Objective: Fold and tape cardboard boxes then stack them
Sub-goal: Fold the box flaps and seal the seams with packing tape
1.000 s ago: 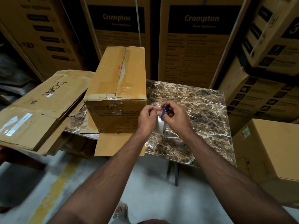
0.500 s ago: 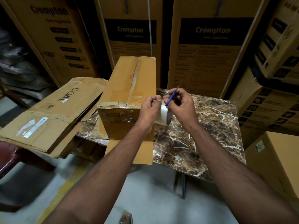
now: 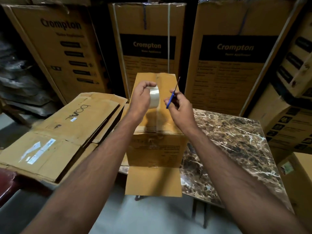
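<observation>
A folded cardboard box [image 3: 155,149] stands on the marble table [image 3: 236,146], its top seam running away from me and one flap hanging down over the table's near edge. Above the box my left hand [image 3: 141,98] grips a roll of clear tape [image 3: 154,97]. To its right my right hand [image 3: 179,107] pinches a thin blue-handled cutter [image 3: 172,96], its point tilted up and away. The two hands are a little apart over the box top.
Flattened cartons [image 3: 59,132] marked boAt lie stacked to the left of the table. Tall Crompton cartons [image 3: 228,56] wall the back and right. Another brown box [image 3: 298,179] sits at the right edge. Grey floor lies below.
Both hands rose from beside the box to above its top and drew apart. The view shifted, so the box now sits in the middle.
</observation>
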Motion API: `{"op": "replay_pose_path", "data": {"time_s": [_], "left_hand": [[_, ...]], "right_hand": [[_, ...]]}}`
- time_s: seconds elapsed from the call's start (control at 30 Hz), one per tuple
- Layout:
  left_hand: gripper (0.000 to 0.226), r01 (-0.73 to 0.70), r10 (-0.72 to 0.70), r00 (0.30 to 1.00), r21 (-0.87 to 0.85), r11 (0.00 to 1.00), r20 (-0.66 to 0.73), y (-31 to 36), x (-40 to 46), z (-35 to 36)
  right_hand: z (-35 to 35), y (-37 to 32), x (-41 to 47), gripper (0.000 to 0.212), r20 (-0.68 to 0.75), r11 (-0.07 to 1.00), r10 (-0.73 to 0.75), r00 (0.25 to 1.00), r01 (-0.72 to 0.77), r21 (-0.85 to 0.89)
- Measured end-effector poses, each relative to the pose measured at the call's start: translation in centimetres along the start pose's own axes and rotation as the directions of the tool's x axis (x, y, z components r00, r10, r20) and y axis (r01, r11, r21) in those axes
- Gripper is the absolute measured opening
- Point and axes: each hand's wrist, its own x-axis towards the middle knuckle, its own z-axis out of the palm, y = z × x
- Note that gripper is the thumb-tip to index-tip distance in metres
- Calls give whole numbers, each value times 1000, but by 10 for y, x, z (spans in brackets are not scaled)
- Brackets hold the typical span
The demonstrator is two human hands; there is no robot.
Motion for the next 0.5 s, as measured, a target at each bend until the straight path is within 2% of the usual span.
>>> {"op": "replay_pose_path", "data": {"time_s": [0.07,0.17,0.2,0.27,0.33,0.37,0.43,0.5], "left_hand": [[27,-22,22,1000,-4,1000,21,-10,13,-10],[49,-143,127,988,195,970,91,-21,38,-23],[47,-177,148,981,269,947,128,-27,48,-27],[25,-232,186,969,349,908,161,-37,60,-33],[16,-285,273,958,406,868,88,-44,67,-41],[18,-295,315,948,445,846,30,-45,70,-46],[22,-289,382,923,562,775,-53,-48,83,-58],[24,-257,377,926,693,674,-24,-58,95,-62]], "right_hand": [[23,-2,7,36,-15,997,-27,1000,25,-74],[51,-5,21,29,-43,993,-38,998,33,-113],[58,-4,24,24,-41,989,-55,998,49,-138],[69,0,23,15,-5,968,-146,989,141,-209],[77,8,16,22,35,933,-259,965,260,-248],[78,15,11,26,45,901,-317,947,316,-298],[73,37,0,40,78,784,-373,925,359,-506],[63,61,-14,57,136,618,-343,929,332,-713]]}}
